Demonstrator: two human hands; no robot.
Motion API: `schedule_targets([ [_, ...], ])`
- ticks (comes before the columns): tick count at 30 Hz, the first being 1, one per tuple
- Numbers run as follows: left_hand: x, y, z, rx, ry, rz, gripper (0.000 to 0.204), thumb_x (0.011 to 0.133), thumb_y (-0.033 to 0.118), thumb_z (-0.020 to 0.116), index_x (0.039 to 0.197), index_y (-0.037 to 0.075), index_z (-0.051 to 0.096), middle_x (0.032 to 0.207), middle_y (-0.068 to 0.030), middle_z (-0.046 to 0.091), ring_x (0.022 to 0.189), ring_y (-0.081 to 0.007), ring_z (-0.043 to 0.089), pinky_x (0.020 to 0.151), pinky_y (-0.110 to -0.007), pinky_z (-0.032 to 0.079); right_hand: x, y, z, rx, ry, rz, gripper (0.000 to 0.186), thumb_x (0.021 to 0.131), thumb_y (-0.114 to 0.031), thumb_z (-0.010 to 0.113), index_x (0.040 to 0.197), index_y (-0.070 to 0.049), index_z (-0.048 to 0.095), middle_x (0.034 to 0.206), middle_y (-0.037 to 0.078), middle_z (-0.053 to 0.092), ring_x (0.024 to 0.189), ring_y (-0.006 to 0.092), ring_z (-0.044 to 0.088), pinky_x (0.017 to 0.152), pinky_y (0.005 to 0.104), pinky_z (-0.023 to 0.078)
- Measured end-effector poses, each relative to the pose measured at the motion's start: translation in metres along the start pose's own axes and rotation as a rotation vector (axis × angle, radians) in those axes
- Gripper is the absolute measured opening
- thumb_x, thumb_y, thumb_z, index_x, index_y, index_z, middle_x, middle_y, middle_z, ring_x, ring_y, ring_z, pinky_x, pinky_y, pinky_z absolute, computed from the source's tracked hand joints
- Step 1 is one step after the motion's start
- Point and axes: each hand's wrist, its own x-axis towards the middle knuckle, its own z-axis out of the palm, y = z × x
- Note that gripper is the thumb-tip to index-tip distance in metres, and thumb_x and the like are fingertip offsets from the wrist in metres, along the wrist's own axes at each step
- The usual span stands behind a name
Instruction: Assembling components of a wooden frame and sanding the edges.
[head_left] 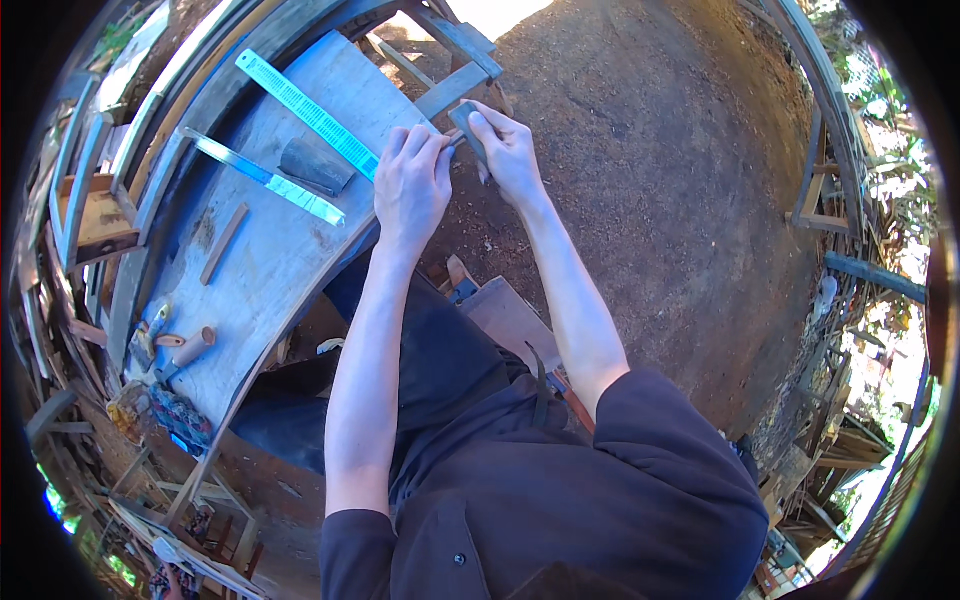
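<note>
My left hand [410, 188] is closed at the right edge of the workbench [245, 310], pinching a thin wooden stick [455, 137] whose end points toward my right hand. My right hand [510, 158] grips a flat grey-brown block [467, 128] and holds it against or very close to the stick; whether they touch is hard to tell. A long steel ruler [305, 110] lies on the bench with its near end beside my left wrist. Next to it are a dark curved piece [315, 165] and a shiny narrow strip [265, 178].
A loose wooden strip [224, 243], a tool with a round wooden handle [193, 348] and a bunched rag [180, 415] lie along the bench. Wooden frames [85, 190] crowd the left side. Bare dirt floor [660, 170] stretches to the right, with a wooden frame [825, 190] beyond.
</note>
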Motion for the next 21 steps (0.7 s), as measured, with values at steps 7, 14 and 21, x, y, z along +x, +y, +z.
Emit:
schedule_targets([
  [7,0.001,-0.001,-0.001,0.011,-0.002,0.010,0.009,0.084,0.007,0.073,0.092,0.005,0.071,0.087,-0.0074,0.061,0.090,-0.0292,0.059,0.078,-0.041,0.051,0.007,0.003,0.004,0.043,-0.032,-0.049,0.034,0.105,-0.019,0.060,0.130,0.003,0.067,0.081,0.004,0.071,0.049,0.0040,0.052,0.040,0.0214,0.039],
  [14,0.002,0.005,0.003,-0.001,-0.015,0.011,0.010,0.084,0.007,0.073,0.094,0.006,0.071,0.092,-0.0039,0.063,0.092,-0.0266,0.059,0.080,-0.040,0.052,0.019,-0.008,-0.004,-0.034,-0.093,-0.015,0.033,0.106,-0.016,0.058,0.132,0.003,0.066,0.087,0.006,0.074,0.048,0.0046,0.051,0.041,0.0214,0.040],
  [21,-0.001,0.001,-0.001,0.043,-0.004,0.019,0.012,0.083,0.006,0.072,0.095,0.007,0.072,0.091,-0.0039,0.063,0.091,-0.0268,0.059,0.079,-0.039,0.052,0.005,-0.012,-0.005,-0.017,-0.070,0.014,0.034,0.105,-0.016,0.059,0.133,0.002,0.065,0.080,0.003,0.070,0.049,0.0046,0.052,0.041,0.0221,0.041],
])
